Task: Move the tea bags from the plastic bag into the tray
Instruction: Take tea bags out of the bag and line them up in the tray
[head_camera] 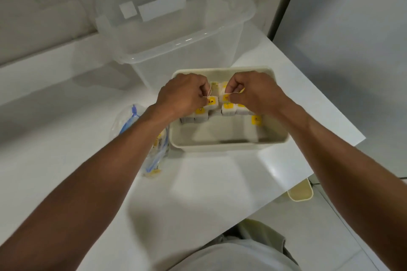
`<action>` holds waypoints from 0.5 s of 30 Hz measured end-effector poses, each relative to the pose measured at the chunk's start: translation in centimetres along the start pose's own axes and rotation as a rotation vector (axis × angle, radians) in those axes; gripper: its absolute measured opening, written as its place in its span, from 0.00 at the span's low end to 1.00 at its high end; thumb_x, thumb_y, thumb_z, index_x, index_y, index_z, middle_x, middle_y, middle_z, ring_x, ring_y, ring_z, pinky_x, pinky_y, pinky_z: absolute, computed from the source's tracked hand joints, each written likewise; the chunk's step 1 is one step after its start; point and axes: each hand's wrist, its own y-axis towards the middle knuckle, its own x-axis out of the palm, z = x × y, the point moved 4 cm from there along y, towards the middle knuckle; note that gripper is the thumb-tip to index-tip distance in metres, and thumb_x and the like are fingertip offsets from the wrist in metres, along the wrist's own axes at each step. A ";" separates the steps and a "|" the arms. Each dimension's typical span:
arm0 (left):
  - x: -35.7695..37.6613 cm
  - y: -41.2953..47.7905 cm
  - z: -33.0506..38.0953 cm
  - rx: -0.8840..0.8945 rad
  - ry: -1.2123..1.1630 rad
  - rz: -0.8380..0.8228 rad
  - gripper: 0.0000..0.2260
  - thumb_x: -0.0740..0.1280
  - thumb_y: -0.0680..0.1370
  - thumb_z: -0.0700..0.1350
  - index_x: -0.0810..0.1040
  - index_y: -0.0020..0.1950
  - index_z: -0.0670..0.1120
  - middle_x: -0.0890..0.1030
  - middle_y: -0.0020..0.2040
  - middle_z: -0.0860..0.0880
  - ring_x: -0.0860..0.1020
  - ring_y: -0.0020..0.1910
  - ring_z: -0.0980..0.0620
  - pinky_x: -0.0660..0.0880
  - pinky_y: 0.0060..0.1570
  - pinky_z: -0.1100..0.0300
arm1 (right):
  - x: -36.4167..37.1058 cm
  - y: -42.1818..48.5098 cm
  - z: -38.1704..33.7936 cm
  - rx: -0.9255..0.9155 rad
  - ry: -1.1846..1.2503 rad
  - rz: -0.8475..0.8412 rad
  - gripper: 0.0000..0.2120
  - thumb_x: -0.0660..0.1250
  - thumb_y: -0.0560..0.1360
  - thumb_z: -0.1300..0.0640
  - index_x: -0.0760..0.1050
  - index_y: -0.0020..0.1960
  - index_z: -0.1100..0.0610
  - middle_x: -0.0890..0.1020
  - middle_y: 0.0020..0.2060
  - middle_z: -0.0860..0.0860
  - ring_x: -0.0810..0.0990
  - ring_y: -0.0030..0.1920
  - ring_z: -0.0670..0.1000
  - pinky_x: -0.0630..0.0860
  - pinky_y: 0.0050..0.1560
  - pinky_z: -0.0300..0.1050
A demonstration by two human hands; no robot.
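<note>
The left hand (182, 94) and right hand (253, 92) hide several yellow-tagged white tea bags (226, 109) in the cream plastic tray (229, 145), while a forearm (105, 160) covers much of the clear plastic bag (130, 121).

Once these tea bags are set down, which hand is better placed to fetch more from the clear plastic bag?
Probably the left hand: the clear plastic bag lies left of the beige plastic tray, under the left forearm. The right hand would cross the tray. Both now pinch tea bags.
</note>
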 end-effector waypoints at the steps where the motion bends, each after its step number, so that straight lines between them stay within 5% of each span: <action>1: 0.4 0.4 0.1 -0.001 0.047 -0.010 0.05 0.73 0.73 0.50 0.77 0.42 0.56 0.81 0.41 0.59 0.79 0.47 0.53 0.77 0.47 0.53 | 0.3 0.0 0.4 0.002 -0.020 -0.024 0.05 0.73 0.72 0.56 0.78 0.44 0.47 0.82 0.39 0.43 0.78 0.42 0.45 0.70 0.38 0.36; 8: 3.2 1.4 0.7 0.022 0.104 -0.316 0.08 0.77 0.70 0.51 0.78 0.38 0.55 0.80 0.37 0.59 0.79 0.43 0.54 0.74 0.42 0.59 | 2.4 0.4 2.7 0.017 -0.169 -0.333 0.08 0.73 0.70 0.56 0.75 0.39 0.44 0.81 0.36 0.42 0.80 0.41 0.47 0.78 0.48 0.47; 15: 3.7 3.5 0.2 -0.060 0.296 -0.084 0.04 0.74 0.72 0.54 0.81 0.44 0.58 0.83 0.48 0.55 0.79 0.51 0.49 0.69 0.44 0.58 | 3.4 3.0 3.6 -0.055 -0.439 -0.245 0.10 0.68 0.75 0.54 0.78 0.56 0.48 0.81 0.54 0.46 0.78 0.57 0.52 0.72 0.51 0.44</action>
